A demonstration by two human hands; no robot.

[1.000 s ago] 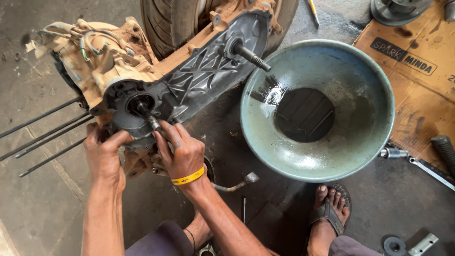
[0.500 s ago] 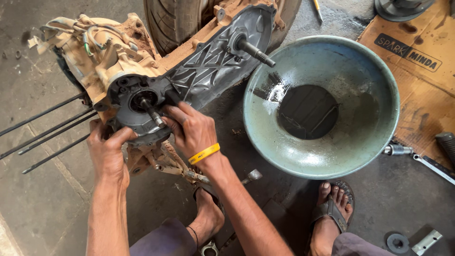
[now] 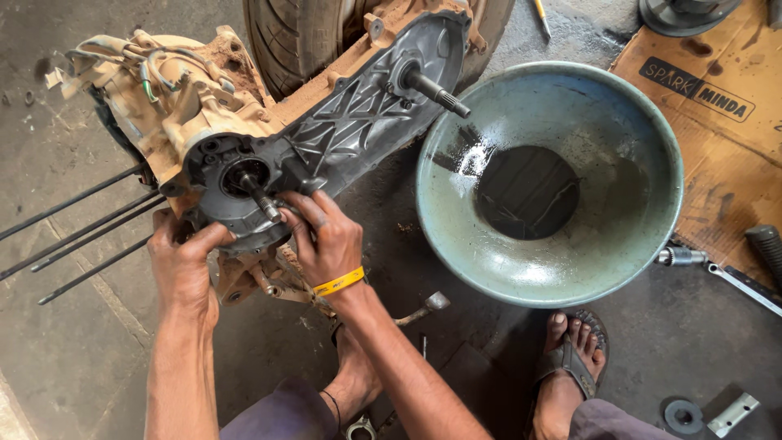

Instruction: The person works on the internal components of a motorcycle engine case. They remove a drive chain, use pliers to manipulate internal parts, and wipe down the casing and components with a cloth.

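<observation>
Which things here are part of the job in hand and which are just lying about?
In hand: left hand, right hand, dark engine crankcase cover, crankshaft end.
Lying about: green basin, cardboard sheet, tyre, ratchet wrench.

Engine case (image 3: 358, 122) matt dark metal w/ rough mud crust; basin (image 3: 643, 122) glossy, oil-wet metal; cardboard (image 3: 725, 155) stained.
</observation>
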